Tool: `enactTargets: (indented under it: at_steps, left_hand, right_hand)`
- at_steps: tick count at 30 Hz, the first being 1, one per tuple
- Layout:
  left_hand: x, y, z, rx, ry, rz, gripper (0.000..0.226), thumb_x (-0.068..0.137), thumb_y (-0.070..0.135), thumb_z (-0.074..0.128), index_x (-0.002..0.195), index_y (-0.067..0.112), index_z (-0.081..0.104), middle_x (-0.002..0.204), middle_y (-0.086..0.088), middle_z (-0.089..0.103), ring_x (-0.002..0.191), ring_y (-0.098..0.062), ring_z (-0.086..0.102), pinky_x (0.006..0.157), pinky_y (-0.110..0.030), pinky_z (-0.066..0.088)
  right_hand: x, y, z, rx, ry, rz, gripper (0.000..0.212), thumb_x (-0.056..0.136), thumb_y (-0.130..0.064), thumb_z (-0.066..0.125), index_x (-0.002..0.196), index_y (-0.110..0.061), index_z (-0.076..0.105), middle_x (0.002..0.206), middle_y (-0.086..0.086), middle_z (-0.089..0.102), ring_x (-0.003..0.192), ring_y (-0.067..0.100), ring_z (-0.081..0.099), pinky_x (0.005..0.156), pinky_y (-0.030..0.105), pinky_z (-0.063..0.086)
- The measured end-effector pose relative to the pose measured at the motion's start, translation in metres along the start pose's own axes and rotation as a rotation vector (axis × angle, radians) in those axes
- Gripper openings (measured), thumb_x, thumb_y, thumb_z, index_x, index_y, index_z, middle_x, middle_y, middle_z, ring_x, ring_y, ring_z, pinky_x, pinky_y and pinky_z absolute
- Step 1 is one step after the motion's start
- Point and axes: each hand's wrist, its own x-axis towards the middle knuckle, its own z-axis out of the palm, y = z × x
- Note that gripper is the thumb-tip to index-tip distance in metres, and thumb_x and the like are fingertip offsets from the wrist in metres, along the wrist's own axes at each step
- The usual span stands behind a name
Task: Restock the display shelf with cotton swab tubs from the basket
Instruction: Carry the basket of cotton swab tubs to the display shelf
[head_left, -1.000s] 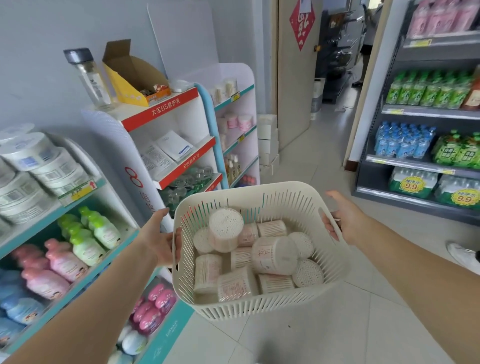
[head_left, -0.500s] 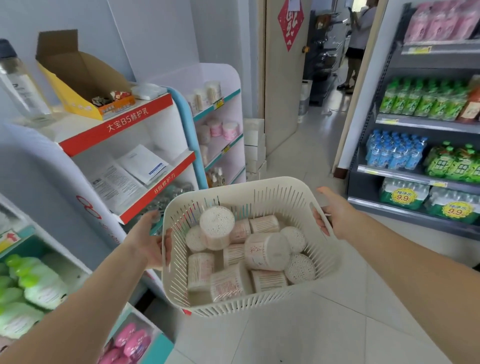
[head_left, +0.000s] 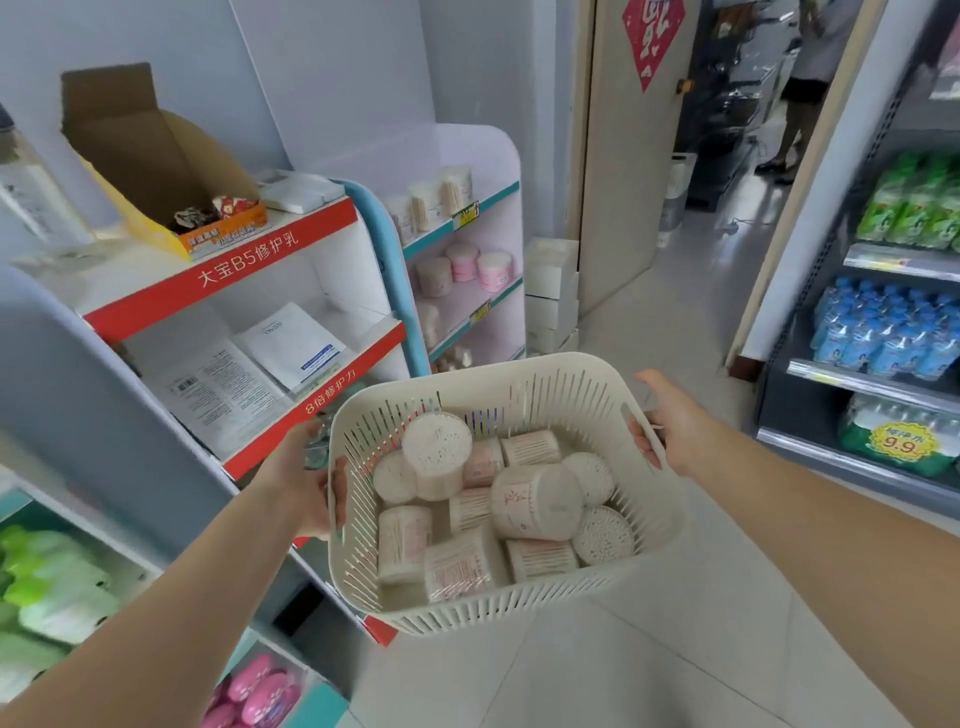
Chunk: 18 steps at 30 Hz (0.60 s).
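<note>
I carry a cream slotted basket (head_left: 519, 613) in front of me with both hands. My left hand (head_left: 306, 483) grips its left rim and my right hand (head_left: 670, 421) grips its right handle. Inside lie several clear cotton swab tubs (head_left: 535, 501), some upright, some on their sides. Ahead on the left stands a pale pink display shelf (head_left: 467, 260) with teal edges. It holds a few swab tubs (head_left: 441, 195) on the top level and pink tubs (head_left: 478, 267) below.
A red and white stand (head_left: 249, 270) with leaflets and a yellow cardboard box (head_left: 171, 171) is close on my left. Drink shelves (head_left: 893, 322) line the right. White boxes (head_left: 550, 291) are stacked by a door. A person (head_left: 800, 88) stands far down the aisle.
I have walked forward along the aisle with the basket. The left shelves slid back past me and the pink shelf is nearer. Both hands keep the same grip.
</note>
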Motion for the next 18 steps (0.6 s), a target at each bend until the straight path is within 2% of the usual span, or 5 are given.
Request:
enactTargets:
  at_steps: [3, 5, 9, 15, 18]
  left_hand:
    - [0.005, -0.003, 0.017, -0.054, 0.054, 0.032, 0.057, 0.058, 0.052, 0.07, 0.097, 0.011, 0.067, 0.079, 0.009, 0.056, 0.054, -0.005, 0.047, 0.058, -0.016, 0.044]
    - [0.009, -0.005, 0.032, -0.098, 0.074, 0.061, 0.061, 0.045, 0.047, 0.076, 0.092, 0.01, 0.069, 0.07, 0.008, 0.054, 0.054, -0.004, 0.045, 0.064, -0.013, 0.042]
    - [0.011, -0.009, 0.055, -0.182, 0.102, 0.107, 0.041, 0.055, 0.044, 0.072, 0.049, 0.005, 0.065, 0.073, 0.007, 0.054, 0.06, -0.005, 0.044, 0.086, -0.012, 0.037]
    - [0.012, -0.016, 0.087, -0.271, 0.193, 0.164, 0.035, 0.061, 0.043, 0.068, 0.069, 0.009, 0.062, 0.069, 0.005, 0.054, 0.057, -0.006, 0.043, 0.091, -0.013, 0.036]
    - [0.018, -0.015, 0.096, -0.297, 0.196, 0.168, 0.038, 0.06, 0.044, 0.069, 0.055, 0.006, 0.066, 0.067, 0.004, 0.054, 0.058, -0.006, 0.044, 0.09, -0.013, 0.036]
  right_hand:
    - [0.029, -0.026, -0.001, -0.058, -0.048, -0.003, 0.05, 0.067, -0.059, 0.057, 0.066, -0.01, 0.05, 0.056, 0.004, 0.047, 0.048, 0.017, 0.038, 0.05, 0.029, 0.033]
    - [0.048, -0.045, -0.004, -0.094, -0.105, -0.005, 0.051, 0.068, -0.059, 0.058, 0.067, -0.009, 0.049, 0.057, 0.004, 0.045, 0.049, 0.017, 0.037, 0.05, 0.029, 0.032]
    - [0.074, -0.076, -0.006, -0.12, -0.171, -0.017, 0.049, 0.071, -0.056, 0.059, 0.064, -0.009, 0.049, 0.056, 0.004, 0.044, 0.048, 0.017, 0.035, 0.049, 0.028, 0.03]
    - [0.108, -0.115, -0.006, -0.188, -0.256, -0.063, 0.041, 0.074, -0.049, 0.058, 0.061, -0.01, 0.052, 0.048, 0.003, 0.045, 0.046, 0.017, 0.036, 0.048, 0.028, 0.03]
    - [0.126, -0.124, -0.004, -0.198, -0.296, -0.06, 0.041, 0.073, -0.05, 0.058, 0.062, -0.011, 0.053, 0.052, 0.004, 0.046, 0.046, 0.017, 0.036, 0.048, 0.028, 0.029]
